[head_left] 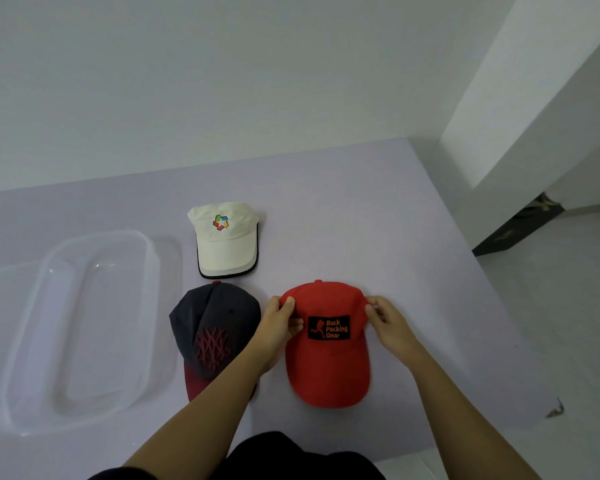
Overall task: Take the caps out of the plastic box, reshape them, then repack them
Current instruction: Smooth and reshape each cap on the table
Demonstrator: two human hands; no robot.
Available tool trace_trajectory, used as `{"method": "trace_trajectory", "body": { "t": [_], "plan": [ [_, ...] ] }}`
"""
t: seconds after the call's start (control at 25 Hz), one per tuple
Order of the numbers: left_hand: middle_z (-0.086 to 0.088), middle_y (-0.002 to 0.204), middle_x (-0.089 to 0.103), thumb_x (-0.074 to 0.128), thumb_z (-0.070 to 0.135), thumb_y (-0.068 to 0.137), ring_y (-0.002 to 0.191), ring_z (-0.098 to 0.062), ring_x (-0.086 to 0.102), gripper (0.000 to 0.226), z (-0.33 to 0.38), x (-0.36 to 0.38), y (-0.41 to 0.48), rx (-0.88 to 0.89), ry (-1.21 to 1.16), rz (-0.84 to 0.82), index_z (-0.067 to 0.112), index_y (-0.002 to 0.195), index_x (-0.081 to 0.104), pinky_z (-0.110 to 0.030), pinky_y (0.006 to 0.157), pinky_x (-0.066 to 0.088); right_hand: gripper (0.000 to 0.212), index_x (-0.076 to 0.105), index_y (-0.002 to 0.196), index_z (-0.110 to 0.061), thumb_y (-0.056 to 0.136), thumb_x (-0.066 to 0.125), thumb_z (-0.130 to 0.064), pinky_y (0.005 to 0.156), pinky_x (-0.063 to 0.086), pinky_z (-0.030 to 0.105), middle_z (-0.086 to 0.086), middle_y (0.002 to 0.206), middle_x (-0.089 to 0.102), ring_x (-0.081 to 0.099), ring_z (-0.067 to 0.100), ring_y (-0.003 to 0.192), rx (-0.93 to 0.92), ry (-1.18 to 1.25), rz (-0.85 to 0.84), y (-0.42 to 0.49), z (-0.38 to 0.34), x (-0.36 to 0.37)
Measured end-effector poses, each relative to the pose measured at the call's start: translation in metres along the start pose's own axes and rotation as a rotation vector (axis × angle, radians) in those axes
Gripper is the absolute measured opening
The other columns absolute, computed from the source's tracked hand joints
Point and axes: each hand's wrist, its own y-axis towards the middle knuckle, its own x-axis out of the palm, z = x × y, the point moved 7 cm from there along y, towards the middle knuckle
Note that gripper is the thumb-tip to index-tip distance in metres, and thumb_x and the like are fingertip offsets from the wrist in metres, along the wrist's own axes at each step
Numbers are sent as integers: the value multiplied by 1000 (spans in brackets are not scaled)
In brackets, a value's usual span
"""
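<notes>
A red cap (328, 368) with a black "Back Packing Gear" patch lies on the lilac surface, brim toward me. My left hand (280, 323) grips the left side of its crown and my right hand (387, 320) grips the right side. To its left lies a dark grey cap (215, 327) with a maroon brim and red pattern, partly under my left forearm. Behind that one sits a cream cap (226, 242) with a colourful logo. The clear plastic box (32, 358) stands at the far left with no caps in it.
The lilac surface (413, 237) ends at a white wall behind and a white pillar (534, 116) at the right. Its right edge drops to a pale floor, where a dark object (520, 226) lies. A small dark scrap (556, 408) sits near the right edge.
</notes>
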Motion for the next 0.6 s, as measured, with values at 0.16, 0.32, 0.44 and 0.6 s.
{"method": "trace_trajectory", "body": {
  "t": [0.16,0.32,0.44,0.6],
  "plan": [
    [-4,80,50,37,26,101,68,-11,50,16,0,3,-1,47,29,8,13,99,47,-26,70,49,26,43,81,-16,101,30,-26,66,39,24,-1,76,45,42,9,69,27,218,134,-6,-8,10],
    [-5,77,51,37,26,101,67,-11,51,19,3,-3,0,81,46,62,10,99,47,-24,66,49,31,47,83,-19,101,26,-32,76,43,26,-1,84,53,50,12,80,100,348,169,-6,-4,17],
    [-4,75,50,35,26,101,65,-11,49,19,3,-5,1,79,24,97,13,96,48,-23,65,48,37,58,111,-21,100,28,-40,101,42,34,0,114,61,56,13,107,208,434,72,0,5,25],
    [-4,78,50,35,28,101,67,-11,50,20,6,-4,3,84,87,75,13,99,47,-24,67,49,42,59,118,-21,99,27,-42,111,32,37,-2,121,60,49,15,120,260,552,-21,8,6,25]
  ]
}}
